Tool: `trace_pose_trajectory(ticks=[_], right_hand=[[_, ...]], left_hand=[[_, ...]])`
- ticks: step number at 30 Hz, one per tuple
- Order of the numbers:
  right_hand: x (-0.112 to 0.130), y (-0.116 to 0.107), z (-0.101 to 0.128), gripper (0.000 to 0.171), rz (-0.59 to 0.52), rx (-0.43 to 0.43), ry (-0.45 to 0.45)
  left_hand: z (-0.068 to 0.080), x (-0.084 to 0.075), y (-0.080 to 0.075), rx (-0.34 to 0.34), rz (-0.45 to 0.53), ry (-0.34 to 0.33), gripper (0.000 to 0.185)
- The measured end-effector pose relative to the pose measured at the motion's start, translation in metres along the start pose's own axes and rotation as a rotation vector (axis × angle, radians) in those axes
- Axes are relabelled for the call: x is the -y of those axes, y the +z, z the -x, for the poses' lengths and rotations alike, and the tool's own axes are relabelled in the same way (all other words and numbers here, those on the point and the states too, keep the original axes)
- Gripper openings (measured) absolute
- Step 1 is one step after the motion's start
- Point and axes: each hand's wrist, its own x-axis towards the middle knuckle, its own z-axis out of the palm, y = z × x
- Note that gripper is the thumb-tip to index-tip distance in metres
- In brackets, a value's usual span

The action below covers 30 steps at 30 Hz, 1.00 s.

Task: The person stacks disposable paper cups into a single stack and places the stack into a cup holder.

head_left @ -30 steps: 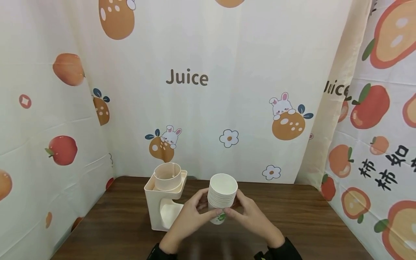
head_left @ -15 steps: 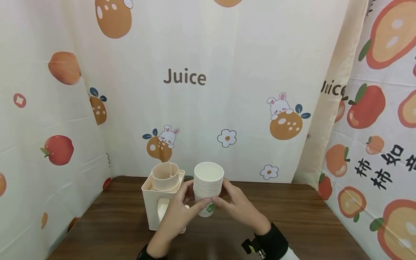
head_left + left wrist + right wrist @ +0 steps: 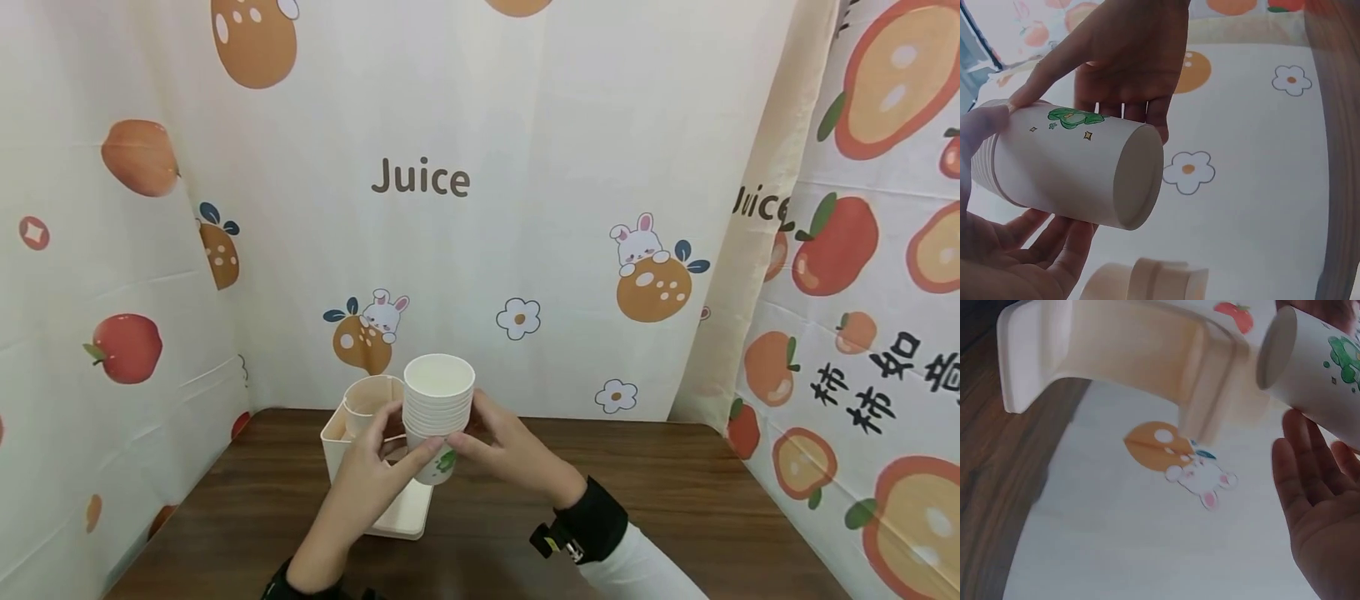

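Both hands hold a stack of white paper cups (image 3: 437,408) in the air, mouths up, with a green print low on the outermost cup. My left hand (image 3: 375,467) grips the stack from the left, thumb across its front. From the right, my right hand (image 3: 506,450) grips it the same way, the two thumbs nearly meeting. In the left wrist view the bottom cup (image 3: 1072,162) shows its base, with fingers on both sides. A cream cup dispenser (image 3: 333,454) stands on the table just behind and left of the stack, partly hidden by the left hand.
The dispenser's round holder (image 3: 367,396) tops its body, and its base (image 3: 405,512) reaches forward below the hands. A dark wooden table (image 3: 600,475) lies beneath. White printed curtains (image 3: 570,167) close off the back and both sides.
Both hands have carried the cup stack left and up, from right of the dispenser to in front of its upper right side. The head view has shifted slightly to the right.
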Motion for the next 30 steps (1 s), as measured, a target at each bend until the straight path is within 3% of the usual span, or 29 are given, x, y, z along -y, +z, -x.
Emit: trace_pose_trajectory(ticks=[5, 8, 15, 21, 30], right_hand=[[-0.009, 0.007, -0.01, 0.058, 0.006, 0.013, -0.09], [-0.01, 0.008, -0.014, 0.06, 0.005, 0.026, -0.1], [0.001, 0.004, -0.027, 0.065, -0.013, 0.038, -0.017], [0.01, -0.002, -0.047, 0.068, 0.041, 0.028, 0.024], [0.014, -0.009, -0.076, 0.07, 0.051, 0.017, 0.033]], left_hand=[[-0.001, 0.002, -0.007, -0.012, -0.011, -0.004, 0.059], [-0.001, 0.002, -0.01, -0.021, -0.028, 0.006, 0.057], [-0.01, -0.002, -0.017, -0.061, -0.05, 0.115, 0.054], [-0.022, -0.01, -0.028, -0.069, -0.089, 0.079, 0.06], [-0.046, -0.011, -0.05, -0.029, -0.09, 0.181, 0.064]])
